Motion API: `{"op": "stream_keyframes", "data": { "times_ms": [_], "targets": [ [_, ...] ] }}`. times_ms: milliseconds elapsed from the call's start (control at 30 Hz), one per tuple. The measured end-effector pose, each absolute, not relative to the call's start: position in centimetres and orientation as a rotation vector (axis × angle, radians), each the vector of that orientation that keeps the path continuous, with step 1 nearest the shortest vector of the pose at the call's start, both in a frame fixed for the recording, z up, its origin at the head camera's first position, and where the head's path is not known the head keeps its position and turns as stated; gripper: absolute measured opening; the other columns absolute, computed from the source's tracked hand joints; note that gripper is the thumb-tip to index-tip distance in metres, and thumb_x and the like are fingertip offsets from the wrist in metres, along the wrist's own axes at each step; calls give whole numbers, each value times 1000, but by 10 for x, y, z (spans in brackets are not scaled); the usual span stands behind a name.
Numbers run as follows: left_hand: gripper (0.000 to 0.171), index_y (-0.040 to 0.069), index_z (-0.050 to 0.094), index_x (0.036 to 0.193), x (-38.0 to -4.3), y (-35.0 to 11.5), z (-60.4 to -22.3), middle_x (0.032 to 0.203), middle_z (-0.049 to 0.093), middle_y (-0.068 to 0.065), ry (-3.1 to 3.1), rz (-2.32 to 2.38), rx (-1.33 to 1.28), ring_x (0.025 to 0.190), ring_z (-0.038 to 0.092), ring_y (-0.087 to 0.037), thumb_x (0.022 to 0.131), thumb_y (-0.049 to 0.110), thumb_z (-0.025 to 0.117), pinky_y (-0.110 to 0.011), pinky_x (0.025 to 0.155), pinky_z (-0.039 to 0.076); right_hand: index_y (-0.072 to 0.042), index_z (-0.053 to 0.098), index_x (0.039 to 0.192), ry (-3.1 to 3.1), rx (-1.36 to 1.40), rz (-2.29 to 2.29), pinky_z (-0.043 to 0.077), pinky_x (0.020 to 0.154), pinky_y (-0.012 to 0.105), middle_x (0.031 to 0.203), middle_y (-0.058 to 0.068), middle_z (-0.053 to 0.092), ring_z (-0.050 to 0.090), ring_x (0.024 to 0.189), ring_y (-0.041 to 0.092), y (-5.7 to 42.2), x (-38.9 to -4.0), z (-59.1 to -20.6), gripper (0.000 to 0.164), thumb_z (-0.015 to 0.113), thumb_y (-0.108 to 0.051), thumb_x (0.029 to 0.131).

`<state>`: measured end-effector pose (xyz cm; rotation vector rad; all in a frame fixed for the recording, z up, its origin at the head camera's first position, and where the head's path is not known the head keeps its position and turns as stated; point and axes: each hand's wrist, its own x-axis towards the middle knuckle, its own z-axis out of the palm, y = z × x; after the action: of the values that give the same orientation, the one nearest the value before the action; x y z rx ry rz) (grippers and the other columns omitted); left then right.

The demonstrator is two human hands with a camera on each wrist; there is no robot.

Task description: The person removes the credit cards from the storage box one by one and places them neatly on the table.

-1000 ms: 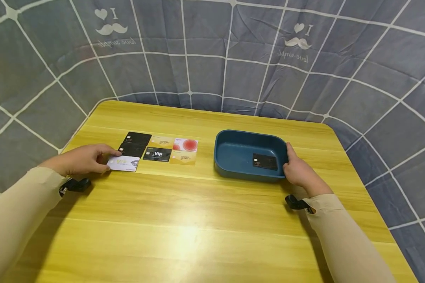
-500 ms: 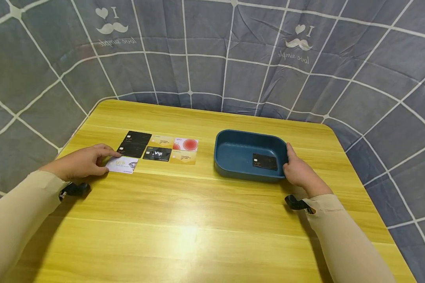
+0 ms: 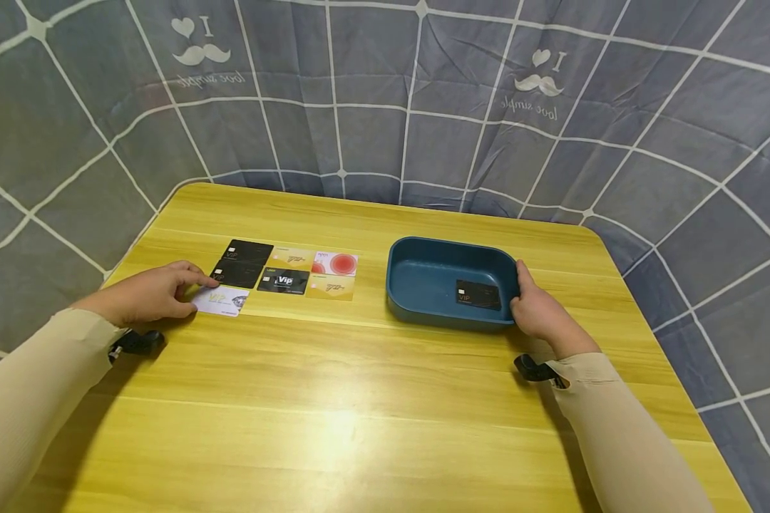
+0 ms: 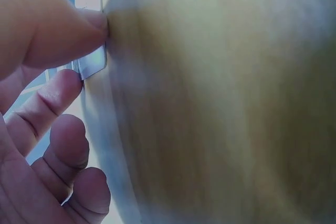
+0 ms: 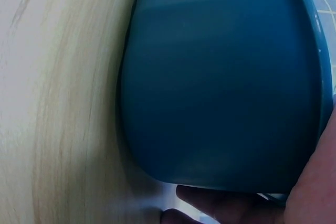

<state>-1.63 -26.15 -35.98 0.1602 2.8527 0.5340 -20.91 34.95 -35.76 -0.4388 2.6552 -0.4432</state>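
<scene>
My left hand (image 3: 150,292) pinches the left edge of a white VIP card (image 3: 221,301) between thumb and index finger; the card lies at the near left end of a group of cards. In the left wrist view, the thumb (image 4: 58,30) and a fingertip stand at the card's corner (image 4: 94,64), and the other fingers are loosely bent. At the right, my right hand (image 3: 545,313) holds the end of a blue plastic bin (image 3: 417,313) by its wall. One black VIP card (image 3: 478,294) lies inside that bin.
Beside the white card lie two black VIP cards (image 3: 247,251), a black-and-silver Vip card (image 3: 284,281), two gold cards (image 3: 330,287) and a white card with red circles (image 3: 335,263). They rest on a wooden table (image 3: 282,399), with a grey checked cloth (image 3: 372,135) hanging round it.
The white card has slid slightly left and toward me, along with my left hand, uncovering more of the black card behind it. My right hand and the bin stay in place.
</scene>
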Motion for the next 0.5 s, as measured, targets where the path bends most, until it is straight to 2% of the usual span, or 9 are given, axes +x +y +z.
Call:
{"op": "stream_keyframes", "data": {
  "times_ms": [500],
  "targets": [
    [48,6,71,134,-18,-261,-359,129,61,-16,2843,555,163,93,52,-19,87,8,78,-31,79,43,-1,-20,165,2647,-444,-468,44,110,63,161,41,30,52,137,53,350,-210,-360,76,29,-12,108]
  ]
}}
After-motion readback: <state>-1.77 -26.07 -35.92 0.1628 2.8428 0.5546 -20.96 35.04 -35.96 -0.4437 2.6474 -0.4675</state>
